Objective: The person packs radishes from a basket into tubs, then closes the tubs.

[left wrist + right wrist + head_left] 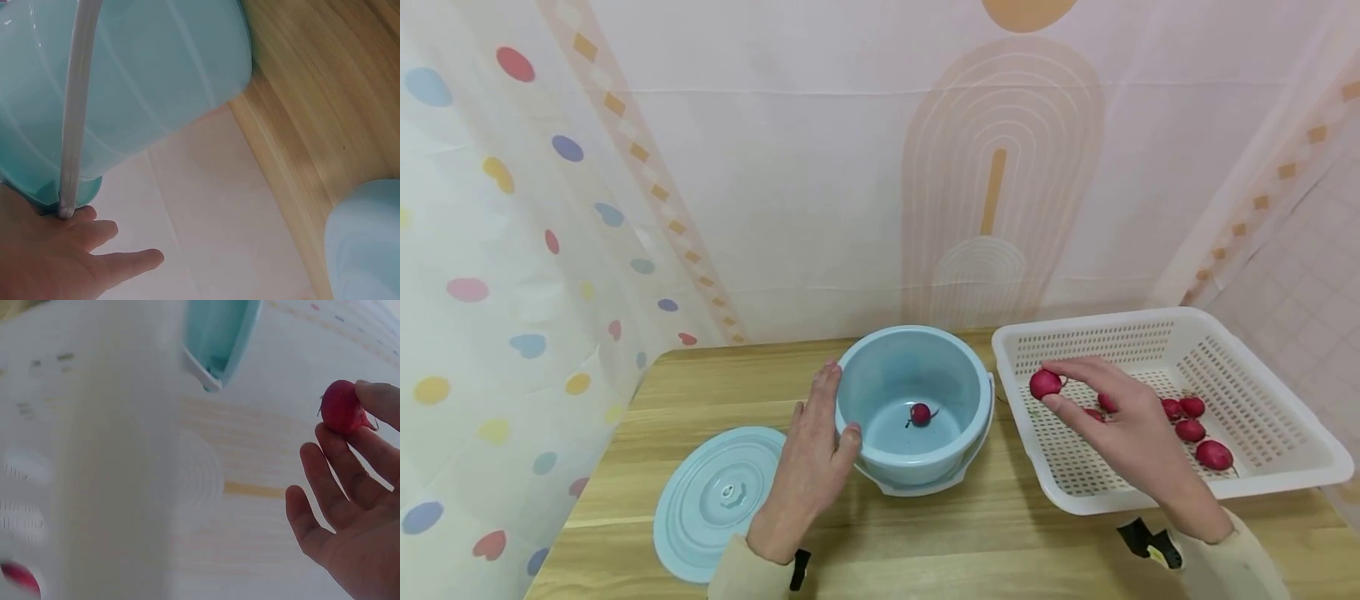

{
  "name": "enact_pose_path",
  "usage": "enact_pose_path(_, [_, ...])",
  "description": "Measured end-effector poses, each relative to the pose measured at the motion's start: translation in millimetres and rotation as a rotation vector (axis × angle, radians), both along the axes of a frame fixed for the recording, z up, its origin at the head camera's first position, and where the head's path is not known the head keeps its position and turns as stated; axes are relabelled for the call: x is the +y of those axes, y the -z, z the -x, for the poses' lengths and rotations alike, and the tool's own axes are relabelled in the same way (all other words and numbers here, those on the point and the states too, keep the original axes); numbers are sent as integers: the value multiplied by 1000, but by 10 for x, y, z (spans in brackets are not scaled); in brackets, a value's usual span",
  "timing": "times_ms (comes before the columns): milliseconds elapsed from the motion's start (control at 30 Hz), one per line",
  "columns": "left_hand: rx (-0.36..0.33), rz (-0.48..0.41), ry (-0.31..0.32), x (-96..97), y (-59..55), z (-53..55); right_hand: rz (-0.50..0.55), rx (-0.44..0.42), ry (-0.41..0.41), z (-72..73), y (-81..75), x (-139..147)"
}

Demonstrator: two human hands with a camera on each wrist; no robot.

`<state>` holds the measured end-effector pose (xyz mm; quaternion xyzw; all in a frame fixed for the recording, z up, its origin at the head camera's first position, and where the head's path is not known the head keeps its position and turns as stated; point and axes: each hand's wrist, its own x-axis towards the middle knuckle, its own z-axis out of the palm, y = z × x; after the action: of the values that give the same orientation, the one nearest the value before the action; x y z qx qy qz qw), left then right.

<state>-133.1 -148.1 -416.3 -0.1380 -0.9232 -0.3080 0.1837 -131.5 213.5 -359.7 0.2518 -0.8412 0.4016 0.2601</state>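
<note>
My right hand [1123, 421] pinches a small red radish [1045, 384] between thumb and fingertips, above the left part of the white basket. In the right wrist view the thin root of that radish [342, 407] shows. My left hand [805, 458] touches the left side of a light blue bucket [917, 459] at its rim, fingers extended. The left wrist view has the bucket's pale handle [75, 119] passing by those fingers. One radish [920, 414] lies on the bucket's floor.
The white slotted basket [1078, 503] stands right of the bucket with several radishes [1213, 455] in it. A round blue lid [700, 517] lies on the wooden table [955, 542] at left, partly behind my left hand. A patterned curtain [820, 167] hangs behind the table.
</note>
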Motion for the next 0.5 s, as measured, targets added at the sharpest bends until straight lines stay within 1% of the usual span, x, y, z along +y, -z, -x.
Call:
enact_pose_path(133, [2, -5, 5, -8, 0, -3, 7, 10, -30, -3, 35, -149])
enact_pose_path(267, [9, -11, 13, -5, -5, 0, 14, -23, -75, -3, 50, -269])
enact_pose_path(333, [11, -10, 11, -2, -6, 4, 11, -34, -84, 0, 55, -318])
enact_pose_path(500, [8, -4, 9, 3, 0, -3, 17, -10, -122, 23, 105, -439])
